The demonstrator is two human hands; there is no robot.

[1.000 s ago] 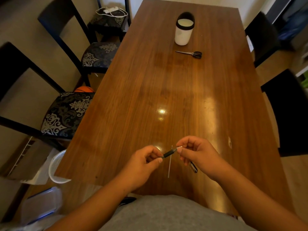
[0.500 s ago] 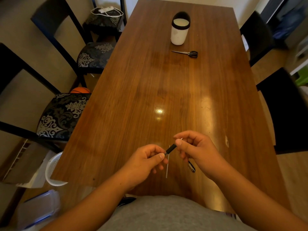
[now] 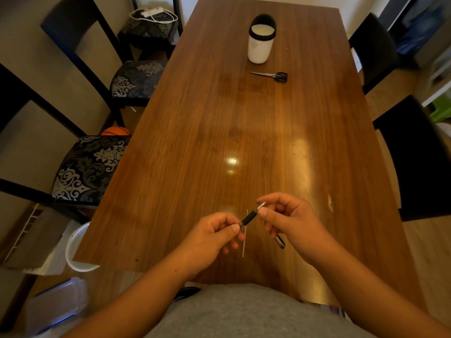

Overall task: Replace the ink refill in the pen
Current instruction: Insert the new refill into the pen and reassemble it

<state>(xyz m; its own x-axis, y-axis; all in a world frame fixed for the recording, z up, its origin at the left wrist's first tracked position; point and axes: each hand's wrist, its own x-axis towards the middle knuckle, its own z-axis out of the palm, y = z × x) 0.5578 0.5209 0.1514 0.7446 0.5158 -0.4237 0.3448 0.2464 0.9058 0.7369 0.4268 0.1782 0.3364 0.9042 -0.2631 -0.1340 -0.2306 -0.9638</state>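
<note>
Centrally, a short black pen front section (image 3: 249, 217) with a silver metal tip is held slanted above the wood, tip pointing up and away. Its lower end is pinched between thumb and forefinger of the left hand (image 3: 212, 237). Its tip end is pinched likewise by the right hand (image 3: 290, 220). The other fingers of both hands are curled.

Directly beneath the section, a thin pale ink refill tube (image 3: 244, 240) is laid flat. Just right of the section, partly hidden by the right hand, a dark pen barrel piece (image 3: 280, 242) is laid.

Progress is judged about midway. The pen is dismantled, and the section and barrel are not yet rejoined. Whether a refill sits inside the section, and whether the loose tube is old or new, cannot be told.

- **Surface:** a long glossy brown wooden table (image 3: 219, 106).
- **Far beyond the section:** black-handled steel scissors (image 3: 271, 75), then a white cylindrical cup (image 3: 260, 45) with a black rim.
- **Left of the section, off the table:** black patterned-seat chairs (image 3: 90, 164), an orange ball (image 3: 114, 131) and a white plastic basket (image 3: 75, 250).
- **Right of the section:** plain dark chairs (image 3: 419, 154).
</note>
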